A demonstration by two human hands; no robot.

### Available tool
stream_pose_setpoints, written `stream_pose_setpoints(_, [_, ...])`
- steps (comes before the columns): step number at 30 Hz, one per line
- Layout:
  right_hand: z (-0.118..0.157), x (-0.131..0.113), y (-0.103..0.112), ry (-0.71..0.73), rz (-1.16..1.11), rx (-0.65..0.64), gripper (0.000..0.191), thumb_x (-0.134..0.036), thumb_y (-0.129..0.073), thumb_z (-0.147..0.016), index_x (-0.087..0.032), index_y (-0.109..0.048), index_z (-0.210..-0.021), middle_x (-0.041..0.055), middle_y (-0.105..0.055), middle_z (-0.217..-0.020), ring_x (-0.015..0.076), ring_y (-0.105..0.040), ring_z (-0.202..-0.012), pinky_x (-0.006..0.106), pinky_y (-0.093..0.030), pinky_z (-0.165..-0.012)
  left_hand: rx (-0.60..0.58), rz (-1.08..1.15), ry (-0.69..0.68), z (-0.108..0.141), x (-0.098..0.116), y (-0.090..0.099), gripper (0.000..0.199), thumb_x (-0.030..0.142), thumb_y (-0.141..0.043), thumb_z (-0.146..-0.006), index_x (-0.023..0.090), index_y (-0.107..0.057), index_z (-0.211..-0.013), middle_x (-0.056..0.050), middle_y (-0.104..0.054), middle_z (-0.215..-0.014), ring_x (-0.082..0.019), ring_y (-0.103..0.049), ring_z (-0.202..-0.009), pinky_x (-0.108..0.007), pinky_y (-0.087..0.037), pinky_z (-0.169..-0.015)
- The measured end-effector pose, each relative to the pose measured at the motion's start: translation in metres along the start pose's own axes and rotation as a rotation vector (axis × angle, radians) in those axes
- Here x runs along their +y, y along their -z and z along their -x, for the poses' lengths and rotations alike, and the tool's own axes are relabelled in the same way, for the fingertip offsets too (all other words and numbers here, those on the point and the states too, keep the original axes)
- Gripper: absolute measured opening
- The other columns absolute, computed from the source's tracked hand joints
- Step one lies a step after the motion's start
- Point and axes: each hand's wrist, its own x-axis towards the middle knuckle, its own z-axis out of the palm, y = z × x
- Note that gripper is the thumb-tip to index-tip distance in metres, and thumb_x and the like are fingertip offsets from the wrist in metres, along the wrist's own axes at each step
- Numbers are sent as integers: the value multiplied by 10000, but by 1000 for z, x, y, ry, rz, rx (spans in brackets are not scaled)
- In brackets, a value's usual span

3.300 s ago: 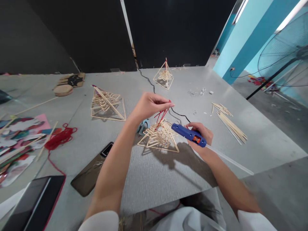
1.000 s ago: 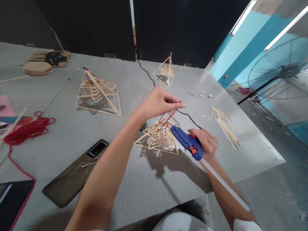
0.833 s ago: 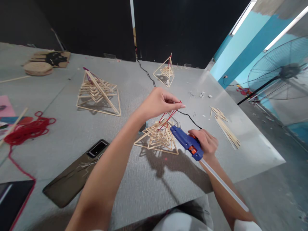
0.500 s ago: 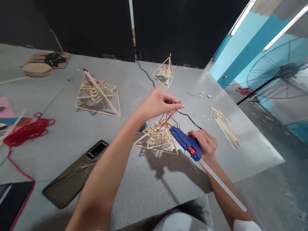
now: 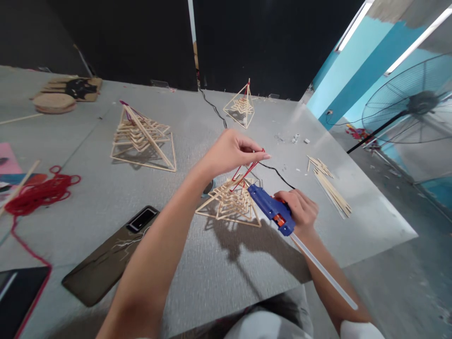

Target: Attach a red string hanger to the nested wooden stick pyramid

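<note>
My left hand (image 5: 237, 149) pinches the top of several strands of red yarn (image 5: 250, 168), which run down to a layered wooden stick frame (image 5: 233, 200). That frame is built of nested triangles of thin sticks and sits just below the hand. In my right hand (image 5: 302, 209) is a blue hot glue gun (image 5: 271, 207), gripped round its handle. Its nozzle points up and left, at or close to the frame's upper right side; whether it touches cannot be made out. A long white glue stick (image 5: 326, 273) sticks out of the gun's back end.
Another stick pyramid (image 5: 141, 136) stands at left, a smaller one (image 5: 240, 106) at the back. Loose sticks (image 5: 332, 193) lie at right. A phone (image 5: 109, 256) and a heap of red yarn (image 5: 44, 190) lie at left. A black cord (image 5: 278, 174) runs behind the glue gun.
The glue gun has shifted very slightly left with my right hand. My left hand keeps its pinch on the yarn, almost still.
</note>
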Motion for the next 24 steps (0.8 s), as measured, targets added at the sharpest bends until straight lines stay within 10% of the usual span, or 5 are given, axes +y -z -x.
stream_pose_setpoints(24, [2, 1, 0, 37, -3, 37, 240, -263, -440, -1125, -194, -670, -1128, 45, -679, -745, 171, -536, -626, 307, -409, -639, -11, 15, 18, 0, 2, 0, 304, 411, -850, -843, 130, -800, -739, 32, -452, -573, -84, -298, -567, -295, -192, -538])
